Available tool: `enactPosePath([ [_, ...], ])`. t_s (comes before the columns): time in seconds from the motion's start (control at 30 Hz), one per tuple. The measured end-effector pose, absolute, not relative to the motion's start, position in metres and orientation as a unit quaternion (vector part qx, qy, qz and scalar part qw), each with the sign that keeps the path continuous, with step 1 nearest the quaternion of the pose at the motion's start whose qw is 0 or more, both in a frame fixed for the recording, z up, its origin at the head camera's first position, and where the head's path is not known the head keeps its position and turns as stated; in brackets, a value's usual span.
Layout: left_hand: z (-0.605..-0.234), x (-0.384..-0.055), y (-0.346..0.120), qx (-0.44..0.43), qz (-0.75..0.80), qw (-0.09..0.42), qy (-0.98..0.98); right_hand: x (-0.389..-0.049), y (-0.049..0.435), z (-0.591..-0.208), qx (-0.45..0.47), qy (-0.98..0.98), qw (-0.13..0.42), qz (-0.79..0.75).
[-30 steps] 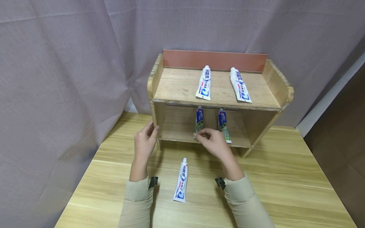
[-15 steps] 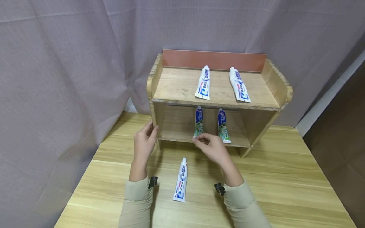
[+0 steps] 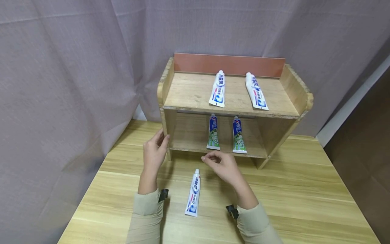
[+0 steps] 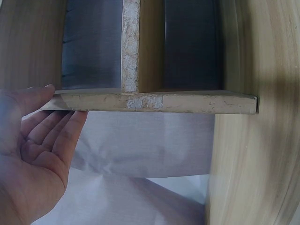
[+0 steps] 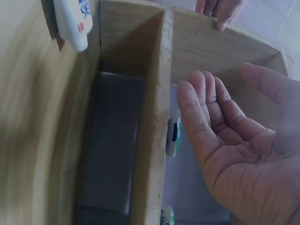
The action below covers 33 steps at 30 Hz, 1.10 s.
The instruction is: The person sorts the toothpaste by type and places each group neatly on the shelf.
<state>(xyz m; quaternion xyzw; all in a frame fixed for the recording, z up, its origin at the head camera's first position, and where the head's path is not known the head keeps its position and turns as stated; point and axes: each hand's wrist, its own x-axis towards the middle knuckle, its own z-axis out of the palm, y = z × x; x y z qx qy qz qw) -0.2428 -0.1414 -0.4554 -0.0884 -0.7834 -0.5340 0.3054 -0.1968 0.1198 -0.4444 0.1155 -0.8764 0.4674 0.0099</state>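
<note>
My left hand (image 3: 154,150) holds the left side panel of a small wooden shelf (image 3: 189,91); in the left wrist view the panel's edge (image 4: 187,103) lies between thumb and fingers. Just in front of the lower board is my right hand (image 3: 223,166), which holds nothing, its fingers loosely bent in the right wrist view. Behind it, a blue and green toothpaste tube (image 3: 213,132) lies on the lower board, and a second such tube (image 3: 239,135) lies to its right. A white toothpaste tube (image 3: 193,195) rests on the table between my forearms, cap toward the shelf.
Two more white tubes, the left one (image 3: 217,89) and the right one (image 3: 256,91), lie on the top board, caps toward the reddish back strip (image 3: 228,64). Grey cloth (image 3: 76,84) hangs behind and left of the wooden table (image 3: 304,196). A dark brown surface (image 3: 362,145) stands at right.
My right hand has let go of the left blue and green tube's end and drawn back toward me, off the lower board. The left hand has stayed on the panel.
</note>
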Motion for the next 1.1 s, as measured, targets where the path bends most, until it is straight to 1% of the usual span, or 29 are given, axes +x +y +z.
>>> enactPosePath([
  [0.27, -0.454, -0.243, -0.141, -0.093, -0.531, 0.311, -0.783, -0.188, 0.114, -0.459, 0.101, -0.873, -0.009, 0.477],
  [0.47, -0.455, -0.244, -0.142, -0.091, -0.533, 0.305, -0.784, -0.186, 0.109, -0.476, 0.099, -0.866, -0.028, 0.489],
  [0.77, -0.456, -0.243, -0.141, -0.094, -0.537, 0.308, -0.780, -0.190, 0.106, -0.504, 0.131, -0.872, -0.069, 0.467],
  [0.97, -0.455, -0.243, -0.141, -0.093, -0.535, 0.306, -0.782, -0.192, 0.108, -0.511, 0.146, -0.878, -0.109, 0.443],
  [1.1, -0.456, -0.243, -0.141, -0.094, -0.533, 0.308, -0.783, -0.194, 0.108, -0.513, 0.143, -0.883, -0.116, 0.432],
])
